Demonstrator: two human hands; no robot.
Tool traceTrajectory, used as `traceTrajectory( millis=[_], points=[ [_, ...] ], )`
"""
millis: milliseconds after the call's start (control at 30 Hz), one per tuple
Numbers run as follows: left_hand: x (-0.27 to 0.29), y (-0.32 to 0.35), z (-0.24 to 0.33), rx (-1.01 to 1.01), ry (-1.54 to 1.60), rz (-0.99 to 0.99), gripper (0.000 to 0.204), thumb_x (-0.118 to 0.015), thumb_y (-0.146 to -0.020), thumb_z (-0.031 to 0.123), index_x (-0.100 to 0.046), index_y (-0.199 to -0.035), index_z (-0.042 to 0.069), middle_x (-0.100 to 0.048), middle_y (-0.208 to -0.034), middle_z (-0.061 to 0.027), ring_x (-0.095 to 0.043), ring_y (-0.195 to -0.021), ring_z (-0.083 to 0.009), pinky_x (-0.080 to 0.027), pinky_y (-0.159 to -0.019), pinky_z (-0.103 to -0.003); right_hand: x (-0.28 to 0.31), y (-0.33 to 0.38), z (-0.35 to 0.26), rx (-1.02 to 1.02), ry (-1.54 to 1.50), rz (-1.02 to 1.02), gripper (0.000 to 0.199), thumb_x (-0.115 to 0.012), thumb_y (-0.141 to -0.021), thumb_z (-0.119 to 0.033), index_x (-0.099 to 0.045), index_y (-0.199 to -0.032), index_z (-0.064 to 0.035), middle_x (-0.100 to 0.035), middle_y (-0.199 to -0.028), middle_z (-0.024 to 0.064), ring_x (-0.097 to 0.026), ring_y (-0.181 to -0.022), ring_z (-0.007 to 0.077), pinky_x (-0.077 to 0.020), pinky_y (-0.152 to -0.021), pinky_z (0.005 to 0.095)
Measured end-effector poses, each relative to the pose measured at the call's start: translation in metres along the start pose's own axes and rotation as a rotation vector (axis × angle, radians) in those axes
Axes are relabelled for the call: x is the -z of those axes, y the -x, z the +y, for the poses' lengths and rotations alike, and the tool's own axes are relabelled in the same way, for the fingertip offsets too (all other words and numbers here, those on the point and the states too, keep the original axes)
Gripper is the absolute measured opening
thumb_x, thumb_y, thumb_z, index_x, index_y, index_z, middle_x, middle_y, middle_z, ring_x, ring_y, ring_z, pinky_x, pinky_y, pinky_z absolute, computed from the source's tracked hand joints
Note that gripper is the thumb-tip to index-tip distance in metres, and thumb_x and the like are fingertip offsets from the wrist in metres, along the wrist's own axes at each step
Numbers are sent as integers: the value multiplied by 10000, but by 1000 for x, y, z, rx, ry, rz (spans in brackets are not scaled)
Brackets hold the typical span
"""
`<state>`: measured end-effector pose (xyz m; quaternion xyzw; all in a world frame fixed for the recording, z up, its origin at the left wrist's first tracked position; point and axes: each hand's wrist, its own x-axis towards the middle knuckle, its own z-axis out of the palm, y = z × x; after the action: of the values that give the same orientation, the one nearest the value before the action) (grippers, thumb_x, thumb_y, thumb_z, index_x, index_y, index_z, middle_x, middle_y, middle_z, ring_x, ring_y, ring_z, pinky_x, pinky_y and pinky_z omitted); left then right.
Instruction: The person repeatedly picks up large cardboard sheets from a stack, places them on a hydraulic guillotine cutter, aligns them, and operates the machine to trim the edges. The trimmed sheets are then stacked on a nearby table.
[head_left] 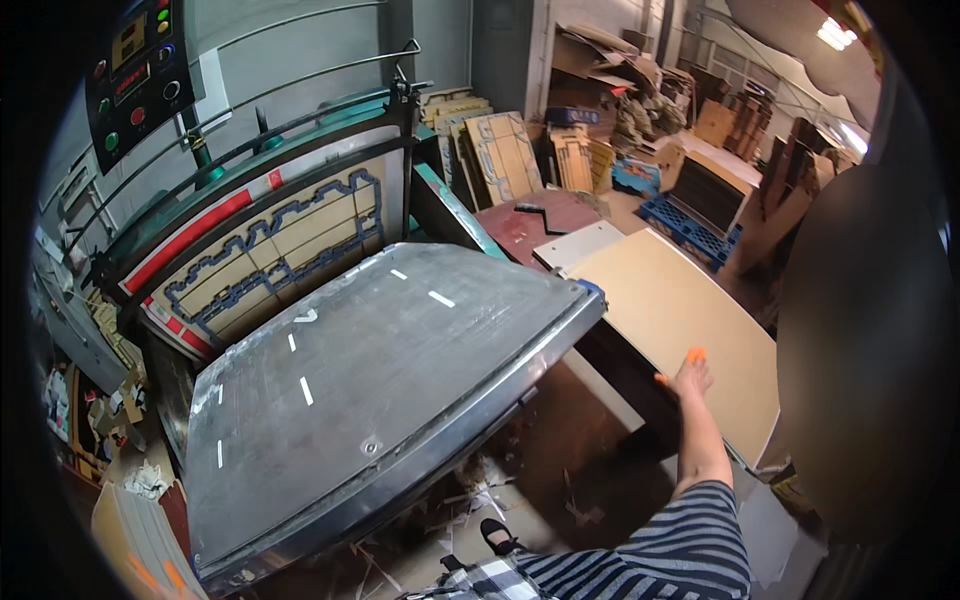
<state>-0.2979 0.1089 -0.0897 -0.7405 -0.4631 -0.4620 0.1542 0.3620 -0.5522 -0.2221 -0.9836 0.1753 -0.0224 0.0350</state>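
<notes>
My right hand (690, 377) reaches out over the near edge of a stack of tan cardboard sheets (680, 300) on the right. Orange covers sit on its thumb and a finger, which are spread apart; nothing shows in its grasp. At the lower left rim, blurred orange fingertips of my left hand (160, 576) show by a pile of cardboard (140, 525); the rest of that hand is out of the picture. Between my hands lies the dark metal platen (380, 370) of a press, with short white strips on it. Behind it stands a die board (280, 250) with blue-grey edging.
A control panel (135, 75) with coloured buttons hangs at the upper left. More die boards (505, 155) lean behind a dark red table (530, 220). A blue pallet (690, 230) stands farther right. Paper scraps (485, 495) litter the floor by my foot. A dark blurred shape (865, 350) fills the right side.
</notes>
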Motion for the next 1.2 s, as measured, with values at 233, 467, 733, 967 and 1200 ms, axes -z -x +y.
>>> traceTrajectory(
  millis=[233, 467, 733, 967, 1200],
  points=[
    [-72, -25, 180, -82, 220, -313, 651, -581, -868, 30, -332, -1470, 32, -242, -1573, -109, -198, -1450, -310, -156, -1176, -422, -67, -55, 52, 236, 166, -162, 833, -748, -763, -450, -370, -1372, -26, -366, -1444, 189, -414, -1263, 365, -416, -985, 499],
    [-88, -18, 225, -3, 451, -412, 635, -529, -883, -1, -338, -1482, 89, -244, -1573, -88, -252, -1432, -287, -236, -1156, -404, 51, -102, 36, 509, -37, -102, 259, -642, -845, -224, -557, -948, -2, -587, -954, 228, -592, -863, 417, -507, -746, 480],
    [-86, -14, 263, 25, 682, -489, 593, -519, -897, -8, -346, -1463, 39, -257, -1563, -78, -388, -1354, -250, -309, -1124, -365, -46, -80, 20, 691, 315, 633, 168, -577, -734, -40, -583, -901, -21, -564, -808, 121, -610, -719, 264, -535, -557, 353],
    [-73, -20, 240, -37, 645, -421, 546, -541, -885, 11, -409, -1415, 16, -302, -1540, -115, -375, -1363, -271, -317, -1127, -372, 122, -97, -6, 692, 134, 711, 63, -562, -810, -113, -584, -778, -64, -595, -714, 142, -623, -631, 323, -505, -548, 421],
    [-40, -23, 229, -29, 742, -322, 540, -610, -855, 21, -467, -1376, 16, -347, -1514, -144, -397, -1353, -292, -318, -1110, -371, 301, 23, -112, 1190, -129, 687, 154, -626, -801, -68, -615, -953, -50, -636, -868, 128, -638, -772, 323, -530, -658, 390]
  ],
)
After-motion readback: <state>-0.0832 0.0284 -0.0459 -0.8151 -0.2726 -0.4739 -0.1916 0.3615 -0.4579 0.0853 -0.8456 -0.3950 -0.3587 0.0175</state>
